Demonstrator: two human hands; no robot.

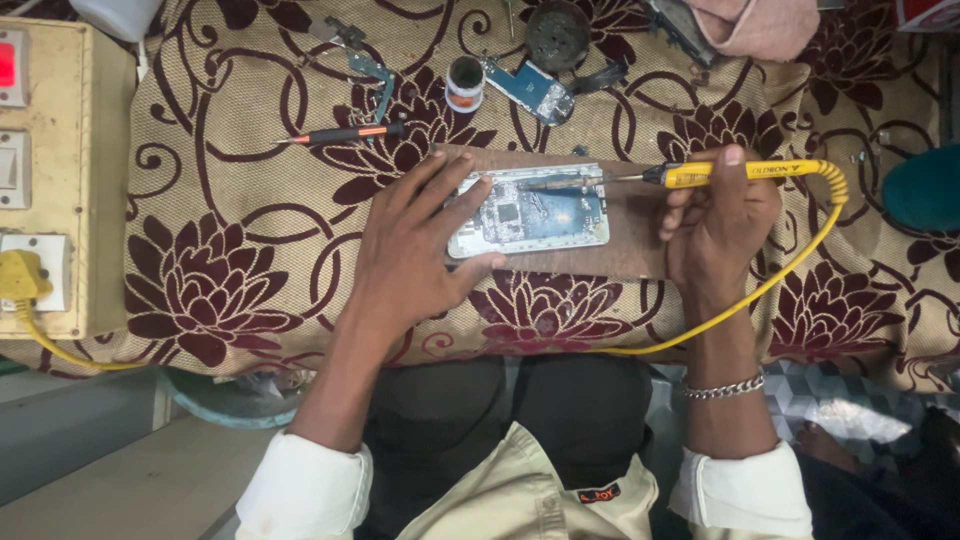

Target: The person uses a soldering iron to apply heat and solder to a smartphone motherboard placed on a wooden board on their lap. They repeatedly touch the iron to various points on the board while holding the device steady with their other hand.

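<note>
Here the left hand (pixel 415 250) presses flat on the opened phone (pixel 527 212), pinning it; the right hand (pixel 715 225) grips the yellow soldering iron (pixel 700 174), tip best kept light and steady on the board.

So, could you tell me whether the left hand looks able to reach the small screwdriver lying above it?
Probably yes: the left hand rests on the opened phone, and bare cloth separates it from the screwdriver.

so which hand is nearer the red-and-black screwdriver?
Left. The left hand rests on the opened phone, just below-right of the screwdriver. The right hand holds the yellow soldering iron far across.
</note>
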